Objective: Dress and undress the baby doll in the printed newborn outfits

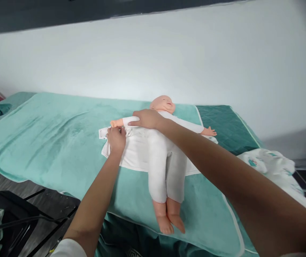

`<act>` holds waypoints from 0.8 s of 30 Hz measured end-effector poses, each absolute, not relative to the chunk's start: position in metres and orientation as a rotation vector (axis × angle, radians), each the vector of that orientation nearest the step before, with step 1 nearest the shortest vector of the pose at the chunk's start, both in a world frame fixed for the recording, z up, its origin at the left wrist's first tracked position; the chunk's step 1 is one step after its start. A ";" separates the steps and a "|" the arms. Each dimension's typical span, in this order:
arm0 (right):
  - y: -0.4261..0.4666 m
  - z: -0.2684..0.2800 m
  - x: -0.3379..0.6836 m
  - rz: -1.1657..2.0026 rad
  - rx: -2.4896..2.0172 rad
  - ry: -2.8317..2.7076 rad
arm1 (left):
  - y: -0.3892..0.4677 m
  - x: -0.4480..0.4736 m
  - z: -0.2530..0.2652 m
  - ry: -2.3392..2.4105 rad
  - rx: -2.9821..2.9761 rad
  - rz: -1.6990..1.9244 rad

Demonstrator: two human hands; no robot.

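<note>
Fingers of the left hand (116, 138) pinch the white garment (137, 151) beside the doll (160, 150), right hand (146, 119) flat on its sleeved arm; garment lies unfastened.

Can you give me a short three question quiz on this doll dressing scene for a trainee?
1. True or false: the doll lies face down.
2. What does the left hand pinch? A) the white garment B) a foot C) the patterned cloth
3. Which part of the doll does the right hand rest on?

Key: 1. False, it lies face up. 2. A. 3. Its upper arm, near the shoulder.
</note>
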State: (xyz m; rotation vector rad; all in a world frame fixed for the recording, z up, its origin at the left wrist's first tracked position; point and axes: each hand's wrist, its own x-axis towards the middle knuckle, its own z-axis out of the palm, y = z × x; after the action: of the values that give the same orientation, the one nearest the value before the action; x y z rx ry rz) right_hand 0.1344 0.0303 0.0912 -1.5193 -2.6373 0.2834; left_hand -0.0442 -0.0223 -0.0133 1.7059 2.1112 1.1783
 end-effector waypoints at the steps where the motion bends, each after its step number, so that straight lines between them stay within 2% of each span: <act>1: 0.027 0.092 0.137 0.281 -1.510 -2.628 | -0.023 -0.045 -0.013 2.095 1.675 1.242; 6: 0.019 0.094 0.147 0.210 -1.421 -2.675 | -0.025 -0.052 -0.014 1.927 1.419 1.524; 13: 0.016 0.089 0.155 0.105 -1.500 -2.843 | -0.026 -0.053 -0.009 1.754 1.299 1.703; 18: 0.014 0.084 0.144 -0.007 -1.597 -2.876 | -0.035 -0.048 -0.010 1.675 1.432 1.660; 24: 0.016 0.078 0.135 -0.010 -1.642 -2.846 | -0.046 -0.034 -0.014 1.348 1.688 1.395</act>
State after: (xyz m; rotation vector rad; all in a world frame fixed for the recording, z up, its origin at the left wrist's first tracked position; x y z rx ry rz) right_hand 0.1348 0.0161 0.0777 -1.6421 -2.8460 -0.0100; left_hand -0.0344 -0.0456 -0.0142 1.6876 1.3480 1.3952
